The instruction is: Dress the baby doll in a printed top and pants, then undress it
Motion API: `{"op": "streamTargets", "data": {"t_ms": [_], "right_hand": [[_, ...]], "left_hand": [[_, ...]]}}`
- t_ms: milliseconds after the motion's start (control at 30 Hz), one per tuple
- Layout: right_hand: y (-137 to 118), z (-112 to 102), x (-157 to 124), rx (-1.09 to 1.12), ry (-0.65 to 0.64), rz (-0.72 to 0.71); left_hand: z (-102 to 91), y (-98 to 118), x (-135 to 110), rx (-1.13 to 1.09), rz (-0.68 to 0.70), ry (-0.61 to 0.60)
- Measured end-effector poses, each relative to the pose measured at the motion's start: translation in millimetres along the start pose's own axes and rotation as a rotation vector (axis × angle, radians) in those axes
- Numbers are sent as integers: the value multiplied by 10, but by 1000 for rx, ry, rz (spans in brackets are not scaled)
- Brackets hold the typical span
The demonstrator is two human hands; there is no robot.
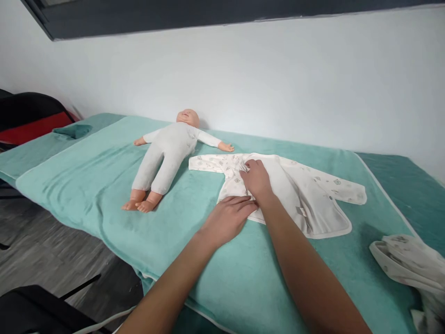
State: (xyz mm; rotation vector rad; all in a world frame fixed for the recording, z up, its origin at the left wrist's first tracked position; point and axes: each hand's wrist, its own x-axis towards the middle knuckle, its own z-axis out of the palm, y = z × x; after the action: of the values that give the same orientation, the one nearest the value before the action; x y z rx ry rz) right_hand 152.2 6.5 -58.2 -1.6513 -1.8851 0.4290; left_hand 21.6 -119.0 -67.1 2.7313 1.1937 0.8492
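A white baby shirt (285, 178) with small printed figures lies spread on the green cloth, sleeves out to both sides. Its right part is folded open, showing plain lining and a small tag (301, 211). My right hand (257, 180) rests on the chest of the shirt, fingers bent and closed on the fabric near the front edge. Lower down, close to the hem, my left hand (229, 217) has its thumb and fingers together on the same front edge. The fabric under both hands is partly hidden. To the left a baby doll (170, 144) in a pale suit lies face up.
A green cloth (114, 185) covers the table, which stands against a white wall (243, 83). Crumpled patterned clothing (413, 264) lies at the right front. A black and red chair (34, 120) stands at far left, and a black seat (38, 311) at bottom left by a pale cable (107, 320).
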Motion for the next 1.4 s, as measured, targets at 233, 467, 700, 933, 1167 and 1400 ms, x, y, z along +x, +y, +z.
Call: {"op": "streamTargets", "data": {"t_ms": [233, 467, 700, 933, 1167, 1400], "right_hand": [[179, -132, 117, 447, 80, 221], [71, -108, 114, 857, -41, 125], [-66, -7, 8, 857, -289, -175], [22, 122, 39, 269, -118, -193], [-71, 172, -27, -226, -289, -444], [-137, 230, 40, -306, -341, -432]], "left_hand": [[26, -37, -16, 103, -160, 126], [39, -79, -67, -116, -505, 397], [-69, -259, -122, -456, -1028, 1016], [-26, -292, -164, -283, -993, 1009], [5, -191, -153, 49, -494, 765], [92, -228, -136, 138, -573, 444]]}}
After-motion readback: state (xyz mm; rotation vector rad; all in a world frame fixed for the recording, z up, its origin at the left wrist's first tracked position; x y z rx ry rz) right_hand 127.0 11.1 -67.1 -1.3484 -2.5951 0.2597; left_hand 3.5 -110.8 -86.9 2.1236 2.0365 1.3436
